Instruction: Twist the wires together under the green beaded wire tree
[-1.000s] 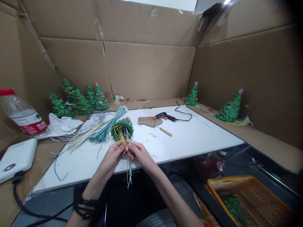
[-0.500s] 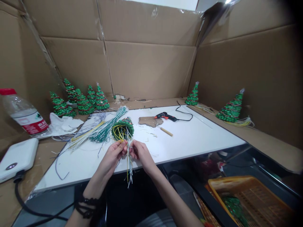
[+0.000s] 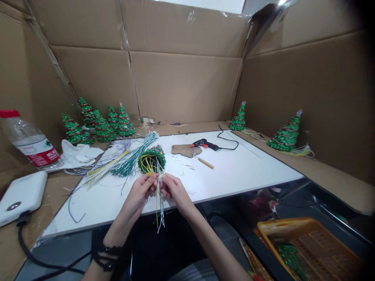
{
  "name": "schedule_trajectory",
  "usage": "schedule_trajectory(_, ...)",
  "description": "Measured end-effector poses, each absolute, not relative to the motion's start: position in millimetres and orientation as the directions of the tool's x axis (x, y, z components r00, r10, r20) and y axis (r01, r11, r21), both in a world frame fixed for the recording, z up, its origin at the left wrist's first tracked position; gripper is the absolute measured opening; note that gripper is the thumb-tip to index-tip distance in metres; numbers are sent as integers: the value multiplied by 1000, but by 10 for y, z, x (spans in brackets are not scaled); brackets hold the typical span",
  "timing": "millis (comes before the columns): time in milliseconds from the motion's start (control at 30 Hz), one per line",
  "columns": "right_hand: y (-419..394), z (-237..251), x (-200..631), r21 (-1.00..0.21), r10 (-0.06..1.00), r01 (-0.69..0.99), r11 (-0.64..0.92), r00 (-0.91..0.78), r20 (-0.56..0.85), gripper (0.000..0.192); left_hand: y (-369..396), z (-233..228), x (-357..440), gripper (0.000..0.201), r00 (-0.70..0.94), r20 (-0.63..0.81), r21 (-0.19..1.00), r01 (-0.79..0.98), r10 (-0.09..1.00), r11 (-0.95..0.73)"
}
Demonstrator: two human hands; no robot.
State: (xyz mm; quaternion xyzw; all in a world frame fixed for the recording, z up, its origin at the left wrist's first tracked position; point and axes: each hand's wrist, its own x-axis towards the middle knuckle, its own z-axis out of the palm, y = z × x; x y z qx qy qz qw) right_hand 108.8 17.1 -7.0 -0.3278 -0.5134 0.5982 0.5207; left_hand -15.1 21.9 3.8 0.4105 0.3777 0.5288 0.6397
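Note:
A green beaded tree [image 3: 152, 158] lies on its side on the white board [image 3: 234, 171], its hollow base turned toward me. A bunch of yellow, white and green wires [image 3: 159, 207] trails out of the base and over the board's near edge. My left hand [image 3: 140, 193] and my right hand [image 3: 174, 189] meet just below the base, fingertips pinched on these wires. Just left of the tree lies a sheaf of loose green and white wires [image 3: 129, 158].
Several finished beaded trees [image 3: 99, 127] stand back left, two more [image 3: 238, 117] [image 3: 285, 134] on the right ledge. A glue gun [image 3: 203, 144], a cardboard scrap [image 3: 184, 149], a water bottle [image 3: 27, 142], a white device [image 3: 20, 195] and an orange basket [image 3: 310, 246] are around.
My right hand drew a little away from the left, then came back to meet it at the wires. The tree has not moved.

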Motion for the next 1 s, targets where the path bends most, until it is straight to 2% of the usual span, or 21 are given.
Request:
schedule_trajectory(467,181,-92,1066,-951,968,-272,148,-159,196,22,198,57,-126,23,117,-48,933,-348,992,86)
schedule_trajectory(667,212,-109,1074,-955,968,-277,104,-193,161,27,209,55,-128,25,116,-51,935,-343,992,88)
schedule_trajectory(833,214,-82,1086,-944,959,-329,40,-251,128,19,222,20,-147,24,134,-43,931,-353,990,88)
schedule_trajectory(1000,210,-72,1081,-946,967,-320,49,-222,125,17,216,26,-136,25,117,-48,932,-352,992,86)
